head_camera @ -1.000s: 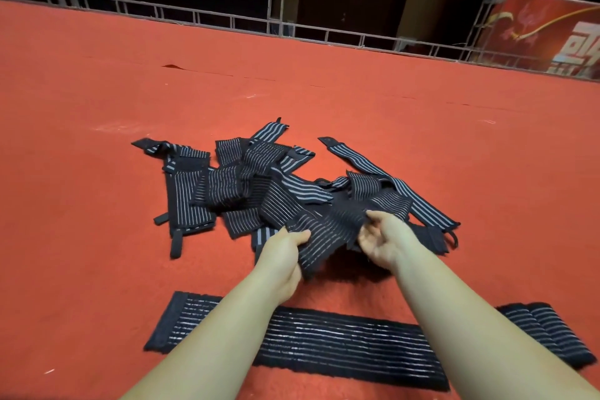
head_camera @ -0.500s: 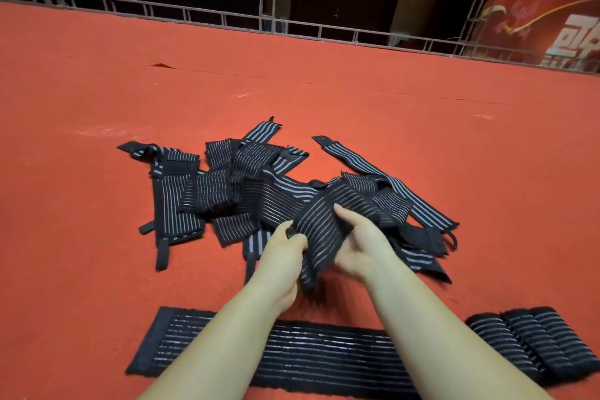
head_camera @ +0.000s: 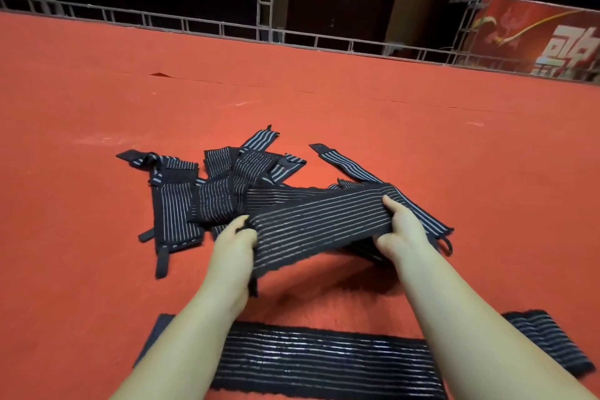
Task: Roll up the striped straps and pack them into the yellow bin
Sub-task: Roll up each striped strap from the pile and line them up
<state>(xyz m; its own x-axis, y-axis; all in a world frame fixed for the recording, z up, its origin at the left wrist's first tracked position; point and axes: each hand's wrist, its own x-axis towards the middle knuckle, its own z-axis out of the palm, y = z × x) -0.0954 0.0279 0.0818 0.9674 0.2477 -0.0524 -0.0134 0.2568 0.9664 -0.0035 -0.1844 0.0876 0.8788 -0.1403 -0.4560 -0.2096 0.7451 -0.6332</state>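
Surface: red carpeted floor [head_camera: 422, 140], metal truss railing [head_camera: 194, 23] behind
Held strap [head_camera: 318, 221]: stretched flat between both hands, lifted above the pile
Left hand [head_camera: 235, 245]: grip pinching its left end
Right hand [head_camera: 401, 230]: grip pinching its right end
Pile of straps [head_camera: 201, 191]: just behind
Flat strap [head_camera: 324, 364]: nearest, under the forearms

Both hands hold one striped strap [head_camera: 319, 224] stretched above the red carpet [head_camera: 422, 127]: left hand [head_camera: 234, 247] at its nine o'clock end, right hand [head_camera: 401, 230] at three. The strap pile [head_camera: 207, 185] lies toward eleven o'clock, a flat strap [head_camera: 324, 360] at six.

Left hand [head_camera: 234, 245], right hand [head_camera: 400, 230] clenched
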